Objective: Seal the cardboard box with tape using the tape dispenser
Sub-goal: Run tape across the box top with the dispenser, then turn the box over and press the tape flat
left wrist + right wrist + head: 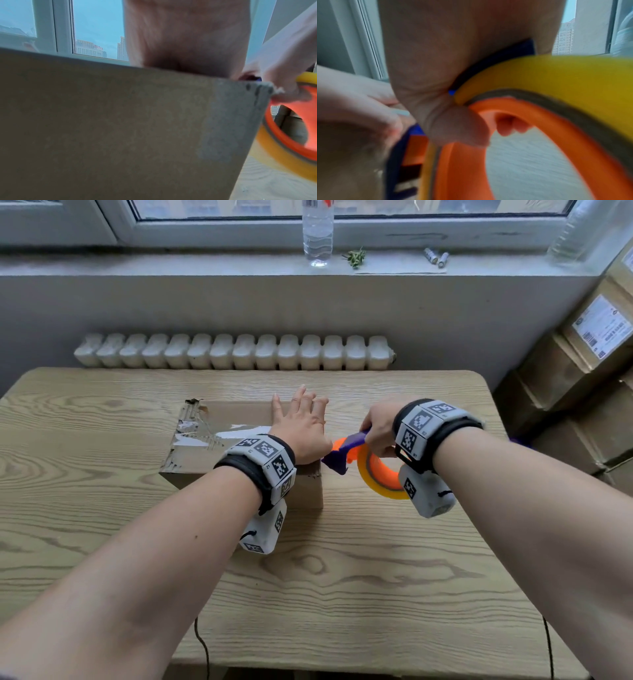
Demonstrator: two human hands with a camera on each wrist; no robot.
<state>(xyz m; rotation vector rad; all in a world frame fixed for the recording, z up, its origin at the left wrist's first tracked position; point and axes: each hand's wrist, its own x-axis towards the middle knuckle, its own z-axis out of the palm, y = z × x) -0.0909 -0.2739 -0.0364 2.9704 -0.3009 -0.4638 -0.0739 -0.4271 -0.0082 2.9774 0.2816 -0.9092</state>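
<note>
A brown cardboard box (219, 453) with torn old tape on top lies on the wooden table (376, 577). My left hand (303, 422) lies flat on the right part of the box top, fingers spread and straight. In the left wrist view the box side (120, 128) fills the frame under the palm (187, 33). My right hand (378, 428) grips the orange and purple tape dispenser (346, 448) with its yellow tape roll (380, 477), held just off the box's right edge. In the right wrist view the fingers (458, 128) curl into the orange hub (539, 135) beside the yellow roll (556, 78).
A radiator (233, 352) runs behind the table. A water bottle (318, 232), a plant sprig and batteries sit on the windowsill. Stacked cardboard boxes (582, 378) stand at the right. Cables hang over the table's near edge.
</note>
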